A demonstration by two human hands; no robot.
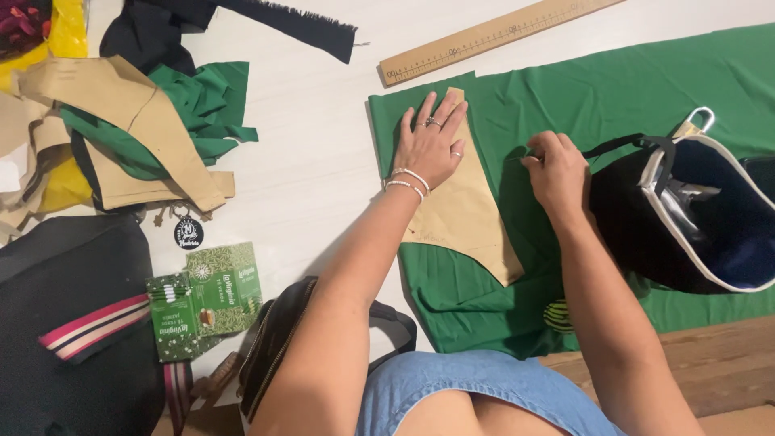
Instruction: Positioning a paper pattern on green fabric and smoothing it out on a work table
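Note:
A sheet of green fabric [613,89] lies spread over the white table [323,153]. On its left part rests a tan paper pattern piece [460,214]. My left hand [430,141] lies flat on the pattern's upper end, fingers spread, with rings and bead bracelets. My right hand [555,168] sits on the fabric just right of the pattern, fingers pinched on something small and thin that I cannot make out.
A wooden ruler [484,36] lies above the fabric. A black bag [694,214] with white trim stands at the right. Scraps of tan paper, green and black cloth [153,121] pile at the left. Two green boxes [206,299], a round key tag [188,232] and dark bags [73,323] sit near me.

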